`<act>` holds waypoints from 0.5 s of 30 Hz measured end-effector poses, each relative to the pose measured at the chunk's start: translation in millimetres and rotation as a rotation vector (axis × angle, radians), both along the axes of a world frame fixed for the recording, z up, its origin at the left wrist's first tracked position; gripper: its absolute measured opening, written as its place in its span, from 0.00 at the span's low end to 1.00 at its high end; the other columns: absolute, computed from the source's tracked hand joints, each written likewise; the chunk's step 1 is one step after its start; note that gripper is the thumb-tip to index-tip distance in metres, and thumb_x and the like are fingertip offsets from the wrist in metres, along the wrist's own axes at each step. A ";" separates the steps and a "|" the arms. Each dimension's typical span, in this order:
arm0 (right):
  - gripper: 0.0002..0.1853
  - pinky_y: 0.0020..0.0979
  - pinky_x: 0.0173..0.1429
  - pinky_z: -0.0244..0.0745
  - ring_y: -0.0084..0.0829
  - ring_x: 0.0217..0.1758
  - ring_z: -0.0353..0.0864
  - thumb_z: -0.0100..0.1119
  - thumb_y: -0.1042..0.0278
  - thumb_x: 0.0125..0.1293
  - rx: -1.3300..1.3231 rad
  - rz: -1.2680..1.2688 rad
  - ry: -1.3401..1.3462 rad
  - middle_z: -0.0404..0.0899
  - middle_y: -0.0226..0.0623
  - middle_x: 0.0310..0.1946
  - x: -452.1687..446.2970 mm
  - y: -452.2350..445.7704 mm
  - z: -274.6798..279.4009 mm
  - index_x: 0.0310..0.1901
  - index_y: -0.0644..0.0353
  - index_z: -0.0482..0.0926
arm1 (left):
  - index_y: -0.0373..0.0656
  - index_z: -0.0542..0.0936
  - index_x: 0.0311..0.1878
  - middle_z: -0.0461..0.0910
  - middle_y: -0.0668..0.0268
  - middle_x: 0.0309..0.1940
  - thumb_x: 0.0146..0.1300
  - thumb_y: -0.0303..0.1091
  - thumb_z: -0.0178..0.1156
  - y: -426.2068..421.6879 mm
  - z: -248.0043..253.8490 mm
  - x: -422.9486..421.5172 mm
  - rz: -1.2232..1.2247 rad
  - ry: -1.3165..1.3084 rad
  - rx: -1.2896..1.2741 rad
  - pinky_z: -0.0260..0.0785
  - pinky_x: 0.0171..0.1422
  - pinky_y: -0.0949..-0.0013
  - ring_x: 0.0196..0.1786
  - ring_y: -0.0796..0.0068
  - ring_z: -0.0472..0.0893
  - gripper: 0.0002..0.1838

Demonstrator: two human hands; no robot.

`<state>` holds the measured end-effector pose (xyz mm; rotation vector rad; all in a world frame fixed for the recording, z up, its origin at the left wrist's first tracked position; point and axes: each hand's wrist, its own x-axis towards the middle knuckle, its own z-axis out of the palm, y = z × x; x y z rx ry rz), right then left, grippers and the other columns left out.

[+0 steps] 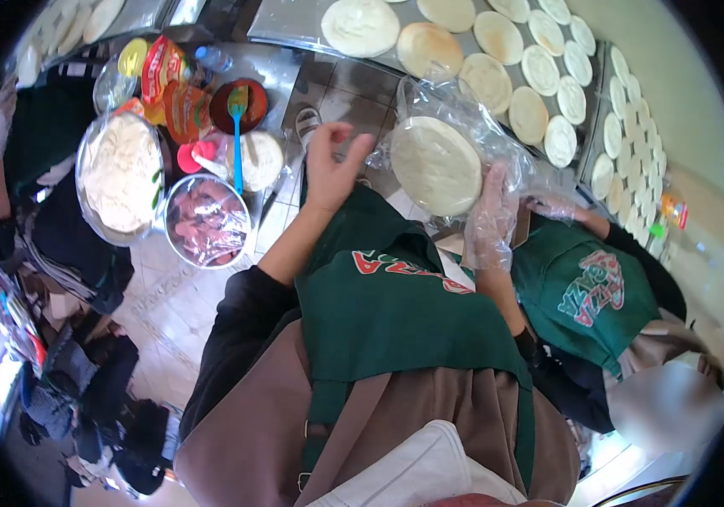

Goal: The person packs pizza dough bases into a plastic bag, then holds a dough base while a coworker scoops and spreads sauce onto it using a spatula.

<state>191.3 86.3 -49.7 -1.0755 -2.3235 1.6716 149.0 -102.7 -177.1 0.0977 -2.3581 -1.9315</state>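
Note:
A round, pale flatbread base inside a clear plastic bag is held up in front of my apron. My right hand, in a clear plastic glove, grips it by its right edge. Part of the grip is hidden behind the bread. My left hand is bare and stands apart from the bag, to its left. Its fingers are bent but spread from the thumb, with nothing between them.
Metal tables with rows of round bases stand ahead and right. At left are a bowl of white shreds, a wrapped bowl and a sauce bowl with a blue-handled brush. A co-worker's green apron is close at right.

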 end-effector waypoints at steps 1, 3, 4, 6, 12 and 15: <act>0.25 0.30 0.58 0.67 0.30 0.54 0.71 0.42 0.50 0.71 -0.006 -0.024 0.014 0.73 0.40 0.51 2.1 -0.3 0.7 0.56 0.65 0.69 | 0.39 0.73 0.41 0.73 0.68 0.31 0.59 0.39 0.62 13.7 19.0 -9.2 -0.023 0.014 -0.006 0.65 0.42 0.74 0.36 0.79 0.71 0.15; 0.24 0.30 0.57 0.67 0.29 0.53 0.71 0.43 0.51 0.71 -0.114 -0.029 0.103 0.74 0.39 0.50 6.0 -2.6 -1.1 0.56 0.65 0.69 | 0.42 0.75 0.41 0.73 0.73 0.31 0.60 0.34 0.62 39.0 47.5 -24.0 -0.038 0.009 0.058 0.63 0.37 0.77 0.34 0.82 0.71 0.10; 0.23 0.29 0.57 0.66 0.28 0.53 0.71 0.44 0.52 0.71 -0.163 -0.032 0.148 0.74 0.38 0.50 8.9 -1.3 -2.9 0.56 0.64 0.70 | 0.42 0.75 0.41 0.73 0.73 0.31 0.60 0.34 0.62 46.7 48.9 -28.2 -0.065 0.024 0.057 0.63 0.37 0.77 0.34 0.82 0.71 0.10; 0.23 0.30 0.57 0.67 0.28 0.52 0.72 0.43 0.52 0.71 -0.203 -0.051 0.210 0.74 0.38 0.49 17.4 6.6 -17.4 0.55 0.65 0.69 | 0.41 0.77 0.38 0.73 0.74 0.27 0.62 0.34 0.60 62.6 43.3 -38.5 -0.136 -0.299 0.469 0.63 0.34 0.80 0.30 0.86 0.70 0.07; 0.21 0.28 0.53 0.68 0.25 0.46 0.73 0.40 0.54 0.73 -0.003 -0.069 0.261 0.77 0.36 0.44 35.5 32.1 -25.4 0.49 0.64 0.74 | 0.42 0.77 0.36 0.75 0.72 0.23 0.64 0.29 0.55 64.7 39.9 -64.0 -0.327 -0.265 0.519 0.63 0.29 0.81 0.23 0.86 0.70 0.03; 0.21 0.26 0.50 0.69 0.24 0.43 0.74 0.40 0.54 0.73 -0.006 -0.117 0.236 0.78 0.35 0.41 38.5 30.0 -1.1 0.47 0.64 0.75 | 0.43 0.74 0.39 0.72 0.72 0.21 0.67 0.33 0.52 64.4 49.4 -82.7 -0.622 -0.400 0.400 0.67 0.29 0.77 0.23 0.82 0.71 0.05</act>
